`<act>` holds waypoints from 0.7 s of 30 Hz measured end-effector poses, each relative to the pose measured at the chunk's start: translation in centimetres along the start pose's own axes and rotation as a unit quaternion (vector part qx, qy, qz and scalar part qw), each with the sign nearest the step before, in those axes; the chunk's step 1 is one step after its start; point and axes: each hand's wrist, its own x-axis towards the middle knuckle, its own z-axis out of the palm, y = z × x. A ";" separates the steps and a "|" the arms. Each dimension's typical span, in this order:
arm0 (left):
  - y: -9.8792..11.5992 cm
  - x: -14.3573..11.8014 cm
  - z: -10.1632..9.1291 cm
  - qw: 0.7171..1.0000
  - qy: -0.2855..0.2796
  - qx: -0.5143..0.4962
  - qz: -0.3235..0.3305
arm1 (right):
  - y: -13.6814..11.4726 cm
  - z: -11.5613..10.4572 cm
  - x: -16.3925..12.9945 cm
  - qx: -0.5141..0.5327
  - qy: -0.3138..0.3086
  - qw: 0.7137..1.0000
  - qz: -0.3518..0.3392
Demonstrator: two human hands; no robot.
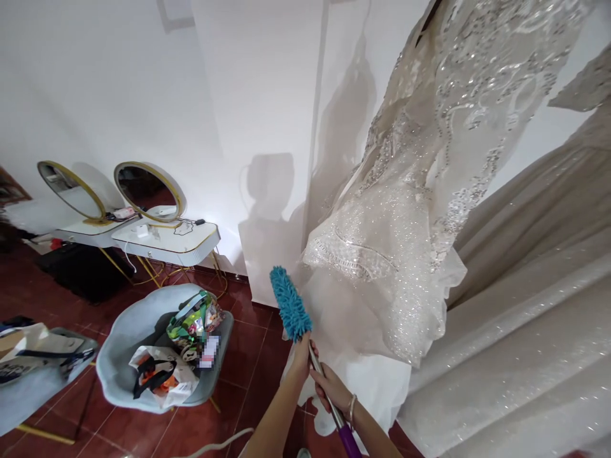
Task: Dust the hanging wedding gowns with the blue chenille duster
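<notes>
Low at the centre of my view, both my hands grip one duster (290,304): left hand (301,353) wrapped round the pole just under the head, right hand (330,388) clamped lower on the metal pole, a bangle at that wrist; the hands sit near each other, not touching. Duster: teal fluffy head, upright and tilted left, silver pole running down to a purple handle section (350,442) at the bottom edge. Head stands just beside the hem of a hanging gown (429,191): pale, sheer, sequinned, beaded trim along its lower tier; whether the head touches the fabric I cannot tell. Second gown (534,305), glittered satin, fills the right side. Left of centre, a grey shell chair (119,343) serving as a holder, containing: one colourful printed bag (193,318), upper right of the seat; one white bag with black and orange straps (160,375), front of the seat. Far left, a second grey seat (28,388) holding papers and a dark strap. Behind, against the white wall, two white tables with gold legs (167,245), each carrying an oval gold-rimmed mirror (147,189) and small items too small to identify. Floor (248,362): dark red tile.
</notes>
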 end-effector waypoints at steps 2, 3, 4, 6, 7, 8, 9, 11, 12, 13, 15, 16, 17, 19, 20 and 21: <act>2.9 -1.3 0.8 0.999 -0.013 0.014 0.041 | -2.5 0.6 -1.5 -0.013 0.009 0.998 -0.053; 4.5 -2.1 1.3 0.997 -0.032 0.016 0.065 | -3.9 1.0 -2.4 -0.019 0.003 0.997 -0.079; 6.0 -3.0 1.8 0.994 -0.046 0.008 0.097 | -5.3 1.3 -3.4 -0.022 0.009 0.994 -0.110; 8.8 -4.9 2.9 0.986 -0.086 0.001 0.140 | -7.8 2.0 -5.5 -0.035 0.021 0.988 -0.150; 10.0 -5.9 3.4 0.982 -0.114 0.005 0.151 | -8.9 2.3 -6.4 -0.039 0.027 0.986 -0.162; 10.9 -6.7 3.9 0.977 -0.140 0.013 0.162 | -9.7 2.6 -7.3 -0.039 0.040 0.982 -0.179; 11.7 -7.5 4.3 0.972 -0.161 0.022 0.171 | -10.3 2.8 -8.0 -0.041 0.052 0.979 -0.193; 12.7 -8.6 5.2 0.964 -0.190 0.046 0.183 | -11.1 2.9 -9.1 -0.038 0.078 0.973 -0.215; 12.9 -8.9 5.6 0.960 -0.201 0.059 0.185 | -11.4 2.9 -9.5 -0.034 0.089 0.970 -0.222; 13.1 -9.0 6.0 0.957 -0.212 0.071 0.185 | -11.5 2.9 -9.7 -0.028 0.100 0.968 -0.228; 13.3 -9.0 6.9 0.950 -0.237 0.092 0.179 | -11.7 2.6 -9.8 -0.014 0.116 0.965 -0.235; 13.4 -8.8 7.2 0.948 -0.248 0.099 0.176 | -11.8 2.5 -9.7 -0.007 0.122 0.964 -0.236; 13.5 -8.6 7.4 0.946 -0.256 0.104 0.172 | -11.9 2.4 -9.5 -0.002 0.126 0.964 -0.234; 13.6 -8.2 7.6 0.945 -0.263 0.114 0.158 | -11.9 2.3 -9.1 0.010 0.134 0.964 -0.230; 13.6 -8.0 7.5 0.946 -0.264 0.121 0.142 | -11.9 2.3 -8.8 0.016 0.135 0.964 -0.227; 13.5 -7.8 7.3 0.949 -0.260 0.130 0.122 | -11.8 2.4 -8.6 0.022 0.135 0.965 -0.226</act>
